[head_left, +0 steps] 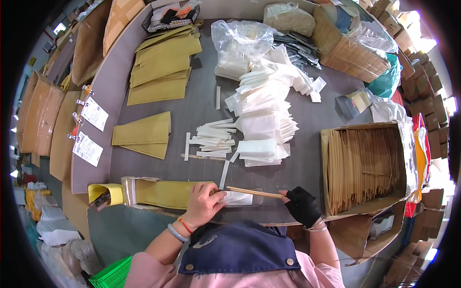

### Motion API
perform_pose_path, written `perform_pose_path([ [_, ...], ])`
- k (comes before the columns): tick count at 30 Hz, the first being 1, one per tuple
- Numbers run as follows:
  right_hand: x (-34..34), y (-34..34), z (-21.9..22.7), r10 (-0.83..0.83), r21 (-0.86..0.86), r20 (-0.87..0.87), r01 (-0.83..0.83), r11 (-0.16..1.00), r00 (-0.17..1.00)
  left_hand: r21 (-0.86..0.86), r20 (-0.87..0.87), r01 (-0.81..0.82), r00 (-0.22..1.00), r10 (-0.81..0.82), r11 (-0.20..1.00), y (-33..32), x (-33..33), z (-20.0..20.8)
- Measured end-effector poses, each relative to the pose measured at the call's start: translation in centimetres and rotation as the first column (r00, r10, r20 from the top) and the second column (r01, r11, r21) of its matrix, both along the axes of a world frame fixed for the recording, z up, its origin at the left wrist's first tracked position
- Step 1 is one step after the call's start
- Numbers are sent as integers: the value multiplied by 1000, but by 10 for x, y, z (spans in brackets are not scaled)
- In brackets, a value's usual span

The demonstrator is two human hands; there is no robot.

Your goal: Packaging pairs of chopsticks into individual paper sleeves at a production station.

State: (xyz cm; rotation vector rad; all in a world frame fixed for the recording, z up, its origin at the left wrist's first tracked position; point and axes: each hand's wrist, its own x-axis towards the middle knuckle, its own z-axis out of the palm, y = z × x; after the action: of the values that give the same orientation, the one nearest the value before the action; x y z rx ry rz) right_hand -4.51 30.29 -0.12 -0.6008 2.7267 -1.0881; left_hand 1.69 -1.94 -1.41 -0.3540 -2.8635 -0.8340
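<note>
Two thin tan sticks (254,192), wooden by their look, lie across the front of the table, their right end pinched in my right hand (302,206), which wears a black fingerless glove. My left hand (204,201) is at their left end with fingers bent together; what it grips is hidden. Under and beside it are a white paper piece (238,198) and a yellow-brown paper sleeve (168,193) in a shallow open carton (128,192). A narrow white strip (224,174) lies just beyond my left fingers.
Stacked white paper sleeves (259,120) and loose white strips (213,139) cover the middle. Yellow-brown sleeves (161,72) are piled at the back left. On the right stands a carton (326,168) packed with thin brown pieces. A yellow container (113,193) sits at the left edge.
</note>
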Motion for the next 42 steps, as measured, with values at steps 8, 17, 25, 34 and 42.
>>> perform_pose_path([
  [8,0,-5,-12,197,196,-109,-174,965,974,28,132,-6,991,2,1000,-25,8,11],
  [17,0,-42,-47,109,32,-247,-104,994,963,-17,145,79,987,-76,997,6,1,0],
  [25,9,-89,-34,-83,-200,267,140,970,960,34,171,130,976,-134,991,12,-6,-10],
  [34,10,-71,-21,-48,-112,163,67,991,986,61,169,115,978,-124,992,15,-8,-7],
  [42,7,-97,-34,209,-67,-19,-210,975,978,15,158,144,977,-145,989,18,-10,-3],
])
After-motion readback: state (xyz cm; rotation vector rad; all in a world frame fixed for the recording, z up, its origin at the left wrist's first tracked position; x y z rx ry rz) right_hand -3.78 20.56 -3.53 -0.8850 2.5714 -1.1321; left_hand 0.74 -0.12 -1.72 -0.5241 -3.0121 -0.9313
